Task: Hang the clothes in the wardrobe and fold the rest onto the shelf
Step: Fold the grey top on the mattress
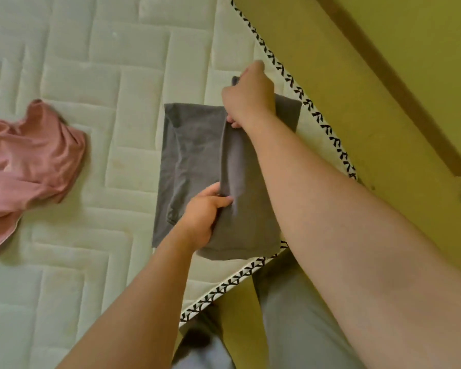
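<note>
A dark grey garment (194,153), partly folded, lies on the white quilted mattress (112,75) near its corner. My left hand (204,217) grips the near end of a raised fold that runs along the garment. My right hand (246,94) grips the far end of the same fold, its fingers curled round the cloth. The fold stands up between the two hands, lifted off the flat lower layer. A crumpled pink garment (30,166) lies loose on the mattress at the far left.
The mattress edge with its black-and-white patterned trim (317,113) runs diagonally on the right and meets a corner below the grey garment. Beyond it is a yellowish floor (383,62) with a brown strip. My grey trouser legs (285,315) stand at the corner.
</note>
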`<state>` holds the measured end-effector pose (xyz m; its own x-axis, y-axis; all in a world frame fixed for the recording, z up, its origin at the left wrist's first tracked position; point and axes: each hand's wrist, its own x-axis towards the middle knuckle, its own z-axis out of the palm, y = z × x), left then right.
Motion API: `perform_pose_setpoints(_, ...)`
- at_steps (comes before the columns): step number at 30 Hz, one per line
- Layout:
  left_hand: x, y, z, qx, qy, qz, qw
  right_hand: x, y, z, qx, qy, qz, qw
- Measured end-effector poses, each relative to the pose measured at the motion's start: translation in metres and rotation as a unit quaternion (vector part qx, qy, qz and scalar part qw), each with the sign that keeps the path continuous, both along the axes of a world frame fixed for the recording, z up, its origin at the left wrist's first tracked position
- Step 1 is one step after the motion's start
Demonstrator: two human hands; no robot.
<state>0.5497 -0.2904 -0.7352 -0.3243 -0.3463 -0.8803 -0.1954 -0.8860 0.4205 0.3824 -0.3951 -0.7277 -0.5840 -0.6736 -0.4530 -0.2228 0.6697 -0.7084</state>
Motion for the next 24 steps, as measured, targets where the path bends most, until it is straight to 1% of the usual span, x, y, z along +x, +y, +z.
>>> perform_pose_setpoints(2, 0.032, -0.012, -0.008, -0.042, -0.078, 0.020, 0.996, 0.033, -0.024, -0.008, -0.001, -0.016, 0.063, 0.998)
perform_pose_setpoints(4, 0.055, -0.022, -0.019, -0.073, -0.134, 0.029, 0.988, 0.061, -0.044, -0.016, 0.002, -0.028, 0.116, 0.993)
perform_pose_setpoints(6, 0.072, -0.029, -0.033, -0.105, -0.187, 0.012, 0.977, 0.081, -0.062, -0.027, 0.031, -0.021, 0.171, 0.985)
perform_pose_setpoints(8, 0.085, -0.031, -0.048, -0.128, -0.233, -0.005, 0.964, 0.094, -0.073, -0.037, 0.073, 0.003, 0.241, 0.968)
perform_pose_setpoints(11, 0.096, -0.027, -0.063, -0.164, -0.273, -0.055, 0.946, 0.104, -0.082, -0.054, 0.111, 0.036, 0.310, 0.944)
perform_pose_setpoints(14, 0.105, -0.023, -0.071, -0.234, -0.321, -0.123, 0.909, 0.106, -0.086, -0.069, 0.132, 0.055, 0.326, 0.934)
perform_pose_setpoints(16, 0.112, -0.022, -0.076, -0.255, -0.359, -0.110, 0.891, 0.109, -0.086, -0.077, 0.113, 0.036, 0.323, 0.939)
perform_pose_setpoints(18, 0.122, -0.020, -0.081, -0.252, -0.384, -0.072, 0.885, 0.108, -0.081, -0.082, 0.083, 0.002, 0.334, 0.939)
perform_pose_setpoints(20, 0.130, -0.019, -0.084, -0.242, -0.409, -0.073, 0.877, 0.104, -0.070, -0.085, 0.048, -0.022, 0.342, 0.938)
perform_pose_setpoints(22, 0.136, -0.021, -0.085, -0.233, -0.441, -0.090, 0.862, 0.094, -0.055, -0.085, -0.012, -0.022, 0.307, 0.952)
perform_pose_setpoints(24, 0.135, -0.026, -0.082, -0.246, -0.463, -0.098, 0.846, 0.076, -0.034, -0.085, -0.073, 0.017, 0.238, 0.968)
